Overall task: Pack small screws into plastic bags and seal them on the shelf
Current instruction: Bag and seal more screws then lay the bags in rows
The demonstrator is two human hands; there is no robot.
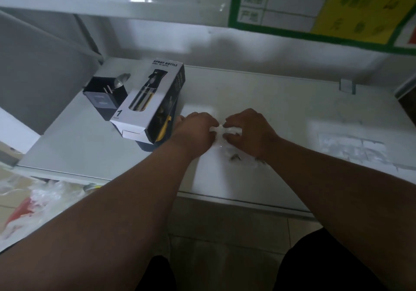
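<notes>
Plastic bag (227, 143) clear, flat on shelf (281, 110) — left hand (195, 131), right hand (247, 131) both pinch its top; screws (235, 156) inside.

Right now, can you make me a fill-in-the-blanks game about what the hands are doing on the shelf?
1. Both hands, the left hand and the right hand, pinch a clear plastic ____ on the shelf.
2. The small dark screws lie ____ the bag.
3. The words on the box left of the hands read SPRAY ____.

Missing words: bag; inside; BOTTLE
</notes>
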